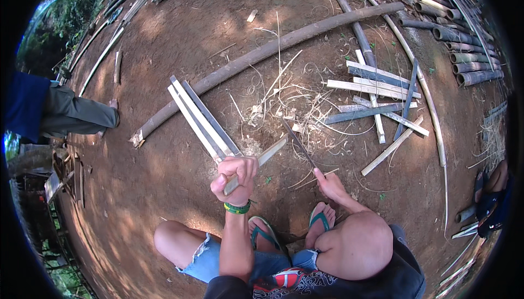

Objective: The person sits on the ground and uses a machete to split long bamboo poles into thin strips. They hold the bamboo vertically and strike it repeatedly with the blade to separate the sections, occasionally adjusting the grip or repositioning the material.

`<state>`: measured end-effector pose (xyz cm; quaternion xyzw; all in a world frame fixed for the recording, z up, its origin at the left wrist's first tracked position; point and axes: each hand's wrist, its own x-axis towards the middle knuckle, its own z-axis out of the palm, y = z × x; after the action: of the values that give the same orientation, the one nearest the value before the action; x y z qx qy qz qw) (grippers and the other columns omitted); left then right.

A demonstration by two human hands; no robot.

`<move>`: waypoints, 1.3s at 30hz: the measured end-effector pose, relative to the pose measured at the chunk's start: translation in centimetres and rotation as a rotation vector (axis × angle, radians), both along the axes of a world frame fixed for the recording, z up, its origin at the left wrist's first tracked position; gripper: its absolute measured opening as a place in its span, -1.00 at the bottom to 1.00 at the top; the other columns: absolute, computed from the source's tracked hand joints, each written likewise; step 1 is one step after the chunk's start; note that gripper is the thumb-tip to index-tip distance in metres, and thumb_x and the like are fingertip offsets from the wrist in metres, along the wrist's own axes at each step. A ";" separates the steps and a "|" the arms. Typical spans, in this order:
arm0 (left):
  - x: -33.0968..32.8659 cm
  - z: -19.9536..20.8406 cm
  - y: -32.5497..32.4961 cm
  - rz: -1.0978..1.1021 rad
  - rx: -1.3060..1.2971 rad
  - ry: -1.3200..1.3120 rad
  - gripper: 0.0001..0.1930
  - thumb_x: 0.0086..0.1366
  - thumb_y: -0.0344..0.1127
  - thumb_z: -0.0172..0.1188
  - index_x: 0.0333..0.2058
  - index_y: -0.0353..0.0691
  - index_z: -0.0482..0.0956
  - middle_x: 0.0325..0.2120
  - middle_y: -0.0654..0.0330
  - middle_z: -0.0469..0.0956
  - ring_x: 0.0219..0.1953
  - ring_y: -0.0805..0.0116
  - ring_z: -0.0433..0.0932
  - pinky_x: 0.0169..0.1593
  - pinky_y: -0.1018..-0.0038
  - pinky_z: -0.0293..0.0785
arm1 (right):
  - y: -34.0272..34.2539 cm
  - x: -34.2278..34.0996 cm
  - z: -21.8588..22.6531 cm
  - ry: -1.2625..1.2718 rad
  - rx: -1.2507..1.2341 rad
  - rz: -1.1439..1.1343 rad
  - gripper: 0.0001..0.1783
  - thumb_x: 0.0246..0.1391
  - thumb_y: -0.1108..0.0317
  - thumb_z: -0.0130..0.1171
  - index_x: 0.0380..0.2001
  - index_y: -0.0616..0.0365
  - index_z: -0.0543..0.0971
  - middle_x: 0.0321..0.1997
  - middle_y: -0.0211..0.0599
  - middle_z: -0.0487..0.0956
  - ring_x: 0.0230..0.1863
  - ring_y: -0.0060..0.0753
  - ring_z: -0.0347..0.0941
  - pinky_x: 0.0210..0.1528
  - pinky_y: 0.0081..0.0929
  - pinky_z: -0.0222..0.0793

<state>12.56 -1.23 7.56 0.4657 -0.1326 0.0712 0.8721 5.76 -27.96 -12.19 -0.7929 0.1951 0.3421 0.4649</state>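
Note:
My left hand [237, 176] is closed in a fist around a short split bamboo strip [271, 152], whose far end points up and to the right. A green band circles that wrist. My right hand [332, 186] grips a long, dark-bladed knife [300, 145], its handle mostly hidden in the fingers. The blade slants away to the upper left, near the strip's far end; I cannot tell whether they touch. Just beyond my left hand, several bamboo strips [201, 119] lie side by side across a log. Curly bamboo shavings [292, 108] cover the ground ahead of the knife.
A long log [267, 49] crosses the brown dirt. To the right lies a crossed pile of bamboo strips [382, 89], beside a long thin pole [423, 75]. Thick bamboo poles [472, 58] are stacked far right. One person [76, 110] stands at left; another [494, 190] is at the right edge.

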 end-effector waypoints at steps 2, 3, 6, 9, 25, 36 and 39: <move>-1.2 0.9 -0.7 -0.054 0.122 -0.040 -0.37 0.20 0.21 -0.03 -0.80 -0.18 0.09 -0.86 0.29 0.07 -0.78 0.36 0.06 -0.55 0.38 -0.03 | 1.9 0.5 4.3 -0.052 0.183 -0.056 -0.40 0.26 -0.18 0.11 -0.38 0.26 0.63 -0.57 -0.03 0.62 -0.66 -0.29 0.51 -0.60 -0.31 0.37; -2.1 2.1 -1.6 -0.106 0.172 -0.081 -0.36 0.20 0.21 -0.02 -0.80 -0.18 0.07 -0.86 0.28 0.07 -0.78 0.34 0.06 -0.55 0.37 -0.04 | 2.5 1.6 6.3 -0.032 0.383 -0.186 -0.47 0.23 -0.15 0.18 -0.43 0.17 0.59 -0.61 -0.24 0.59 -0.72 -0.60 0.39 -0.71 -0.54 0.20; -3.7 5.8 -4.5 -0.348 0.330 -0.241 -0.37 0.19 0.20 0.00 -0.78 -0.20 0.09 -0.84 0.26 0.05 -0.78 0.24 0.07 -0.55 0.33 -0.02 | 3.3 5.8 10.2 -0.068 0.560 -0.250 -0.60 0.21 0.03 0.28 -0.39 0.21 0.57 -0.58 -0.23 0.60 -0.72 -0.59 0.38 -0.72 -0.57 0.22; -4.7 8.2 -5.6 -0.517 0.577 -0.477 -0.43 0.19 0.10 0.04 -0.74 -0.21 0.11 -0.76 0.19 0.08 -0.70 0.11 0.15 -0.54 0.26 0.00 | 5.5 9.8 13.3 -0.116 0.586 -0.288 -0.68 0.14 0.18 0.35 -0.38 0.26 0.57 -0.52 -0.19 0.65 -0.73 -0.63 0.38 -0.74 -0.63 0.22; -9.8 7.2 -1.9 -0.639 1.146 -1.021 -0.60 0.02 0.04 0.20 -0.68 -0.15 0.35 -0.69 0.22 0.36 -0.55 0.19 0.38 -0.37 0.29 0.27 | 10.9 16.1 25.2 -0.382 0.595 -0.094 -0.64 -0.08 0.38 0.51 -0.43 0.10 0.44 -0.62 -0.50 0.46 -0.73 -0.70 0.31 -0.75 -0.61 0.20; -6.9 8.7 -0.4 0.565 1.171 -0.321 -0.04 0.16 0.01 0.39 0.37 -0.30 0.09 0.14 -0.15 0.26 0.20 0.02 0.34 0.28 -0.01 0.22 | 12.2 16.8 31.2 -0.510 0.729 -0.241 -0.59 -0.11 0.48 0.48 -0.25 0.20 0.44 -0.52 -0.42 0.52 -0.70 -0.65 0.37 -0.69 -0.64 0.26; -4.2 6.3 -0.5 0.497 0.736 0.207 -0.08 0.27 -0.11 0.35 0.39 -0.33 -0.03 0.10 -0.11 0.34 0.16 0.13 0.40 0.25 0.10 0.29 | 13.3 15.9 31.9 -0.569 0.740 -0.218 -0.59 -0.10 0.49 0.49 -0.25 0.15 0.44 -0.54 -0.46 0.51 -0.70 -0.67 0.35 -0.68 -0.64 0.26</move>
<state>8.33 -1.73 13.84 0.7670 0.0547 0.1797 0.6136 21.70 -14.66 19.67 -0.6113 0.0072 0.1074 0.7840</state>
